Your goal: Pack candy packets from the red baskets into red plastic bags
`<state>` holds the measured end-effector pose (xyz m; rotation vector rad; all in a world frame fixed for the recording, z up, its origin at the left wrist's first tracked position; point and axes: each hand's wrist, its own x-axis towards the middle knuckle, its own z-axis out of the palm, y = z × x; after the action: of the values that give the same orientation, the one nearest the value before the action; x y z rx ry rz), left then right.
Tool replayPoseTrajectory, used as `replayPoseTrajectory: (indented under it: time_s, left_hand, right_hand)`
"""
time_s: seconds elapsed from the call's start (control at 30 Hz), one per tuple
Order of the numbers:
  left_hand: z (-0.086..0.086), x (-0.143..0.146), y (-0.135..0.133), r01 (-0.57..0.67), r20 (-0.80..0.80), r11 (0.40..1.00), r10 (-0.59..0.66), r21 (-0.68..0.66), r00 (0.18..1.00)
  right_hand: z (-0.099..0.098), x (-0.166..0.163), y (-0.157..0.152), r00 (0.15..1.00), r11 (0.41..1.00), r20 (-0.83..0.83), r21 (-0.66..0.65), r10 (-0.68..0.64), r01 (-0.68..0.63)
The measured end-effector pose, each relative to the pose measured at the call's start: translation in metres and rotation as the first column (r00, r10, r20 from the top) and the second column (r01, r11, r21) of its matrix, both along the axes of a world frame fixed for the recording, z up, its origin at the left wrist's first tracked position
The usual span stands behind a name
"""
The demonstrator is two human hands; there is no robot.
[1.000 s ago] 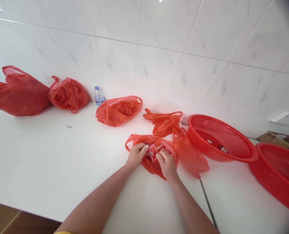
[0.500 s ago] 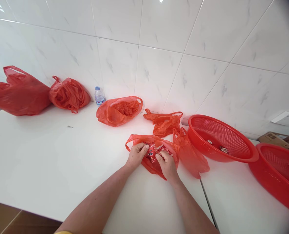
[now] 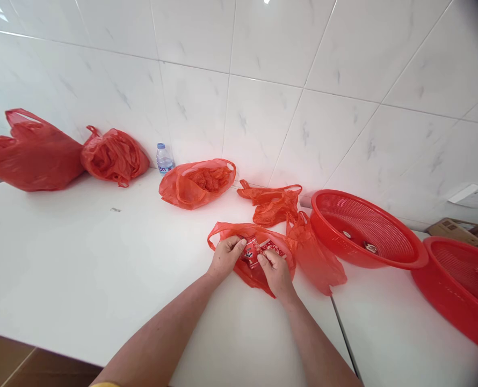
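Between my two hands is a small red printed packet (image 3: pixel 250 253) with dark lettering. My left hand (image 3: pixel 225 258) pinches its left side, thumb on top. My right hand (image 3: pixel 276 273) grips the packet's right side with closed fingers. Both hands are over the mouth of a spread red plastic bag (image 3: pixel 263 286) on the white table. Another red patterned packet (image 3: pixel 274 247) shows inside that bag, just beyond my right hand; the rest of the contents is hidden.
A filled red bag (image 3: pixel 317 263) and a crumpled red bag (image 3: pixel 277 207) lie close by. Two red plastic baskets (image 3: pixel 368 215) stand at the right. Along the wall are a red bag (image 3: pixel 196 185), a water bottle (image 3: pixel 164 160) and two bulky red bags (image 3: pixel 33 161). A table seam (image 3: pixel 343 333) runs at right.
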<state>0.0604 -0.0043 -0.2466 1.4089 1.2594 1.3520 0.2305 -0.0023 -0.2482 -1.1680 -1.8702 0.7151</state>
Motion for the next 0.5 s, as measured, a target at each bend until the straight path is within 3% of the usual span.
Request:
replayPoseTrajectory:
  time_s: [0.5]
  left_hand:
    - [0.0002, 0.0004, 0.0002, -0.009, -0.01, 1.0, 0.009, 0.011, 1.0]
  right_hand:
    - [-0.0008, 0.0005, -0.0004, 1.0, 1.0, 0.0, -0.009, 0.004, -0.004]
